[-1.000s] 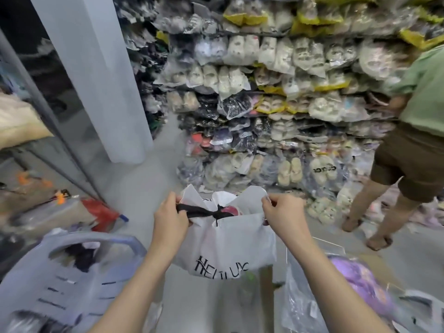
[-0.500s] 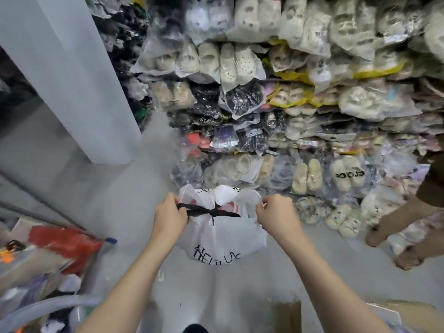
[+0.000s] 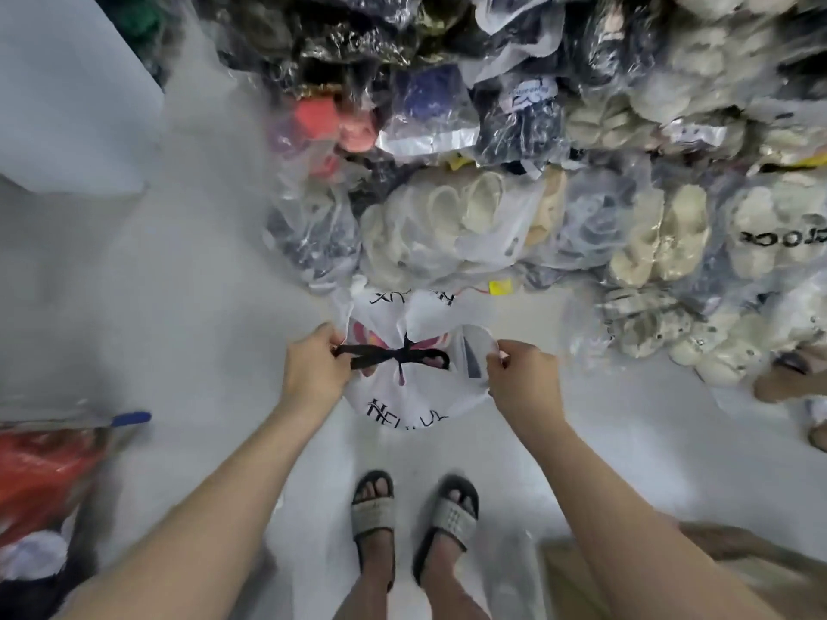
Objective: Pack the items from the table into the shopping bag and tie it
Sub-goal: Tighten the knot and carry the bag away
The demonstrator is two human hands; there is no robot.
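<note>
A white shopping bag [image 3: 416, 396] with black lettering hangs in front of me, held up above the floor. A black drawstring [image 3: 389, 354] crosses its mouth and is knotted in the middle. My left hand [image 3: 315, 373] pinches the left end of the drawstring together with the bag's edge. My right hand [image 3: 521, 380] grips the bag's right edge. Something pink shows inside the mouth; the rest of the contents is hidden.
A high stack of shoes in clear plastic bags [image 3: 514, 194] fills the wall ahead. My sandalled feet [image 3: 414, 521] stand on the pale floor below the bag. A red bag and clutter [image 3: 40, 476] sit at the left, another person's foot [image 3: 787, 382] at the right.
My view has tipped downward, so my feet now show and the shelves slid up. The bag stays held between both hands, which sit slightly further apart, with the drawstring stretched.
</note>
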